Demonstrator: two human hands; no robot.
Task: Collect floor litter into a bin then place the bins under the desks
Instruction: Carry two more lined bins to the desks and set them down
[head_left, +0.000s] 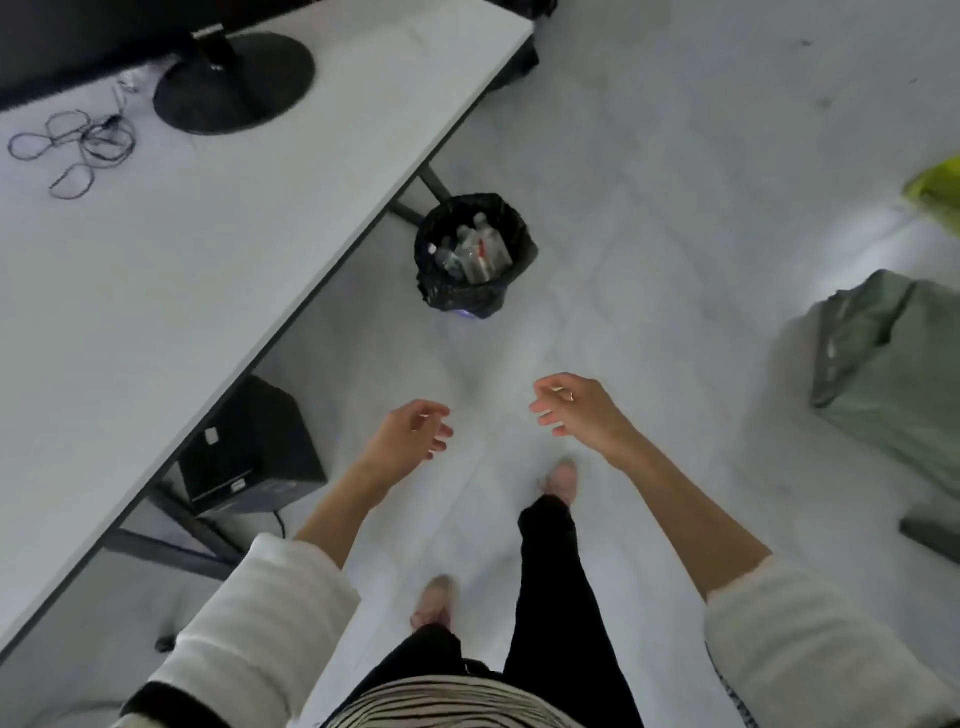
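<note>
The left hand (415, 428) and right hand (574, 408) hung forward over the floor (675, 156), fingers loosely curled, holding nothing. Ahead of them stood a bin (475, 257) lined with a black bag and holding plastic bottles (475, 249), on the floor just beside the edge of the white desk (208, 260). A black computer tower (249, 452) sat under the desk.

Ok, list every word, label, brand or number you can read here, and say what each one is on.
None can be read.
Monitor stand neck: small pale lettering, too blurred to read.
Black computer tower under the desk: white sticker and front-panel marks, too blurred.
Bottles in the bin: labels too small to read.
</note>
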